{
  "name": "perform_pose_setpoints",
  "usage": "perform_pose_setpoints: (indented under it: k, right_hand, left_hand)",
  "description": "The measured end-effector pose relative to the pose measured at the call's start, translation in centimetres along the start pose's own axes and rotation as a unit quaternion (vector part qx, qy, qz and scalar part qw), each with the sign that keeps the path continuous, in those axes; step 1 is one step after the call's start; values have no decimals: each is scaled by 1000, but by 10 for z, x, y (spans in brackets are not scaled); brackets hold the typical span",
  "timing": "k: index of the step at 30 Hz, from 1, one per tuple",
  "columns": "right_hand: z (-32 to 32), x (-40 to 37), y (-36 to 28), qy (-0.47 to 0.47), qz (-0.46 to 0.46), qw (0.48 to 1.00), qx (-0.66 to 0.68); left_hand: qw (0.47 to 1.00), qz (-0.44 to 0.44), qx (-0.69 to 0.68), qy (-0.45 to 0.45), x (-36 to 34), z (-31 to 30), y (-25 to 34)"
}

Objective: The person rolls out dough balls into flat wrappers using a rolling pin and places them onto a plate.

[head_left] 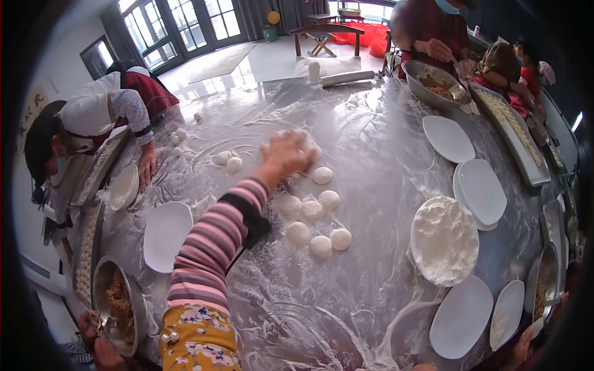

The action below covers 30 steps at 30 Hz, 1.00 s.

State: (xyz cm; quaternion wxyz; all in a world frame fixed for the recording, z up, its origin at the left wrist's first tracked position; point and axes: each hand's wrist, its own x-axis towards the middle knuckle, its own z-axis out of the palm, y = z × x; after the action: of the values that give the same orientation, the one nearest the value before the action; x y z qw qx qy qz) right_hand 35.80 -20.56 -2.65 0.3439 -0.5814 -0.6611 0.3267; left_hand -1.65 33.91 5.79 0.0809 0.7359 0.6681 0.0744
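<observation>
Reading from the left edge of the flour-dusted, film-covered table (pixel 371 123), we find a co-worker's hand (pixel 147 169) laid on the surface, one round steel bowl of brown filling (pixel 117 302) at the near left corner, and one empty white oval plate (pixel 166 236) beside it. Two small white dough balls (pixel 228 161) lie next, just left of the left hand (pixel 286 152). This hand reaches out from a pink striped sleeve (pixel 216 241) to mid-table and lies palm down on a soft lump of white dough (pixel 309 148). Motion blur keeps us from telling whether its fingers are closed round the lump or spread over it. The right hand is out of view. We judge the step to be rolling this lump round under the palm. The next move would call for steady, light pressure and then a free spot among the seven finished dough balls (pixel 320 210), clustered just right of the sleeve. Towards the right edge, we count one white plate heaped with flour (pixel 444 240) and four further white oval plates (pixel 448 138). A second steel bowl of filling (pixel 436 83) stands at the far right corner.
</observation>
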Motion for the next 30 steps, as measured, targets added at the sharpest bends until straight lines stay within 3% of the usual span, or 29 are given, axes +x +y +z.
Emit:
perform_pose_setpoints:
  k: [2,4,7,9,10,11,13,14,16,18,20,22,24,25,26,30]
  right_hand:
    - [-8,34,-43,40,-17,999,26]
    - [-8,31,-38,25,-10,999,29]
    - [-11,37,-41,-7,-7,1000,21]
    - [-11,33,-37,-26,-6,1000,16]
    - [-11,23,-28,-64,25,997,29]
    - [-11,20,-21,-100,52,993,41]
    - [-7,25,-20,-61,23,997,36]
    - [-4,25,-25,-19,0,999,33]
    - [-7,26,-36,19,-10,999,32]
    - [-15,47,-48,-9,-57,997,57]
    - [-3,44,-39,-23,-77,994,73]
    - [30,39,-3,192,-216,953,93]
    - [-24,59,-78,-56,21,997,55]
    - [-3,77,-87,121,-138,983,29]
    - [-13,73,-79,27,-89,995,19]
    - [1,75,-78,134,-150,978,52]
  left_hand:
    - [998,61,-10,21,-40,7,17]
    - [994,105,-13,10,-78,23,24]
    - [981,167,36,91,-134,7,40]
    - [986,46,-160,9,-137,-25,36]
    - [970,94,-136,176,-109,-10,-1]
    - [963,71,-55,256,-72,1,-44]
    - [968,-157,65,183,-42,-25,-86]
    - [955,-259,38,137,-30,-26,-108]
    - [948,-283,3,148,-19,-2,-132]
    - [991,-56,-32,117,-6,22,-140]
    - [985,119,-13,127,-22,43,-94]
    - [979,168,-65,95,-65,29,-25]
    - [978,195,-50,53,-95,24,22]
    - [974,221,-35,21,-108,25,39]
    - [974,221,-35,16,-123,27,51]
    - [967,250,-53,2,-183,25,85]
